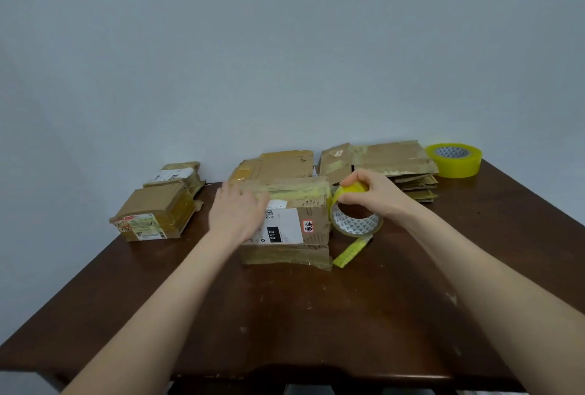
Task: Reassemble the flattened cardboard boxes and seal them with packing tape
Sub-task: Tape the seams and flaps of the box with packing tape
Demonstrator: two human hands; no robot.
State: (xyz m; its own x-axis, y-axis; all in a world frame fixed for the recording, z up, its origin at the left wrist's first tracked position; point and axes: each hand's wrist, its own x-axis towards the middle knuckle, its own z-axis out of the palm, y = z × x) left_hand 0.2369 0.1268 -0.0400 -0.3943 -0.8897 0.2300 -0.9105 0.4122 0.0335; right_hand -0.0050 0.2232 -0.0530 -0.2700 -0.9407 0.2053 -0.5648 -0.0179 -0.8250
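Left hand (235, 214), fingers flat, steadies the taped box (304, 201) mid-tabletop (285, 315) as the right hand (378, 193) grips the tape roll (356, 222) at the box's 3 o'clock; the loose strip (351, 252) at 5 o'clock risks sticking to itself

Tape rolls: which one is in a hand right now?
The near roll, on edge beside the labelled box, gripped by the right hand. The far roll lies flat, untouched, at the far right corner of the table.
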